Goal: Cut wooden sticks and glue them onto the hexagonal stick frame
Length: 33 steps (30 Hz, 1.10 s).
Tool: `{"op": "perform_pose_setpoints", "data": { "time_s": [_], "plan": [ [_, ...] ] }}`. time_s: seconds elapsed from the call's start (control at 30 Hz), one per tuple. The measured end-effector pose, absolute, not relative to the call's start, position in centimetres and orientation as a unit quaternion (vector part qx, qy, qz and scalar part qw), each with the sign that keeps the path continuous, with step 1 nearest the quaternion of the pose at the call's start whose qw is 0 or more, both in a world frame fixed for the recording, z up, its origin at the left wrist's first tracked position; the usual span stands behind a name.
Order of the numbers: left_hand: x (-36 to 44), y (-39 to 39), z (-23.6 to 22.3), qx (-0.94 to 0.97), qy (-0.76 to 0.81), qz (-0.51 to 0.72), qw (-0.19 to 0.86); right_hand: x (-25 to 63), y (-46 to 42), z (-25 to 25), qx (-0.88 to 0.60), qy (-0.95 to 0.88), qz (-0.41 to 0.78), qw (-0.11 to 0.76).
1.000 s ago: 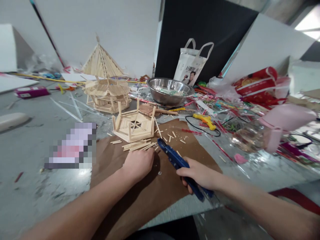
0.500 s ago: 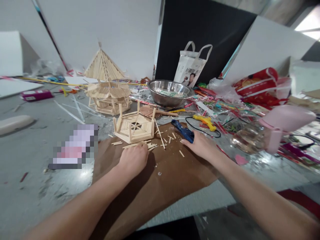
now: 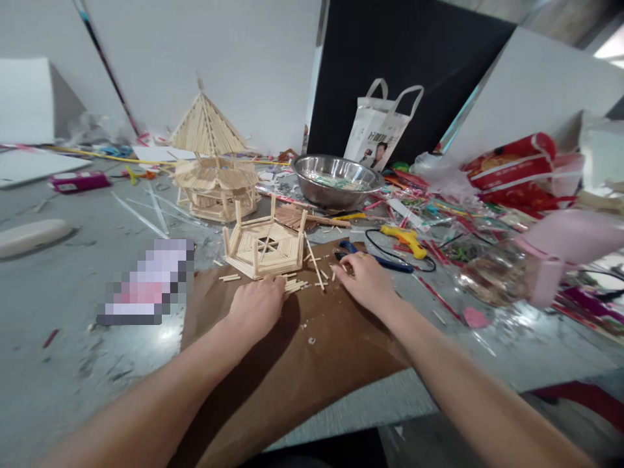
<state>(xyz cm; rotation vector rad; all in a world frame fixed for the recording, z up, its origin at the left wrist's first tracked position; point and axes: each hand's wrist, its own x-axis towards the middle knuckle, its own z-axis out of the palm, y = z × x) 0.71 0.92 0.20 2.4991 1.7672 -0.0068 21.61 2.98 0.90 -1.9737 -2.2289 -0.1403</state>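
Hexagonal stick frame (image 3: pixel 263 260) is sitting at far edge of brown sheet (image 3: pixel 312 377).
Left hand (image 3: pixel 258 302) is resting at loose sticks (image 3: pixel 294 286), right hand (image 3: pixel 363 279) at stick pieces (image 3: pixel 334 273); 2 grips, neither discernible. Blue pliers (image 3: pixel 396 265) are lying beyond.

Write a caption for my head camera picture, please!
Left hand at wooden sticks, right hand by a blue tool, stick house behind.
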Motion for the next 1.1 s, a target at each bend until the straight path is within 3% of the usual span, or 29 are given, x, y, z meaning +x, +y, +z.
{"op": "perform_pose_setpoints", "data": {
  "time_s": [0.2,0.33,0.43,0.53,0.67,0.73,0.93,1.1],
  "plan": [
    [0.6,1.1,0.0,0.815,0.578,0.011,0.03,18.0,3.2,-0.1,-0.677,-0.735,0.023,0.021],
    [0.8,1.1,0.1,0.81,0.585,0.017,0.039,18.5,3.2,-0.6,-0.709,-0.703,0.036,0.04],
    [0.7,1.2,0.4,0.807,0.588,0.037,0.047,19.4,3.0,-0.3,-0.736,-0.665,0.064,0.11],
    [0.4,1.4,0.8,0.803,0.588,0.089,0.04,20.3,3.1,0.1,-0.731,-0.625,0.119,0.248],
    [0.0,1.8,1.1,0.793,0.599,0.109,0.029,21.4,3.8,0.4,-0.652,-0.486,0.32,0.486],
    [0.0,1.8,1.1,0.795,0.601,0.076,0.038,21.7,4.1,0.3,-0.589,-0.403,0.434,0.549],
    [0.3,1.6,0.9,0.82,0.569,-0.002,0.061,21.6,4.0,0.4,-0.475,-0.357,0.564,0.573],
    [0.5,1.2,0.9,0.824,0.564,-0.021,0.058,20.6,3.3,0.4,-0.433,-0.392,0.62,0.523]
  ]
}}
